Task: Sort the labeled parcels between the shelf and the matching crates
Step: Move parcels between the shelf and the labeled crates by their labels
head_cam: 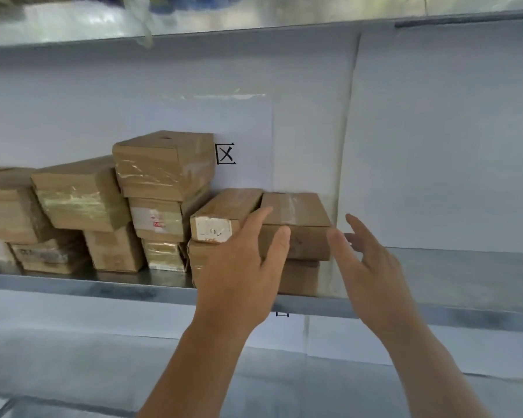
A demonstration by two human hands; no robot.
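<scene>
The left hand lies with fingers spread against the front of a brown parcel, touching it but not closed around it, the fingertips at the seam between this box and the labelled parcel just beside it on the left. The right hand hangs unclenched, fingers apart, just beside the brown parcel's right end and grasping nothing. Both boxes sit on top of a lower parcel at the front of the metal shelf. Further left, more taped cardboard boxes are stacked in uneven piles. Behind them a white sheet on the back wall bears a black handwritten character.
</scene>
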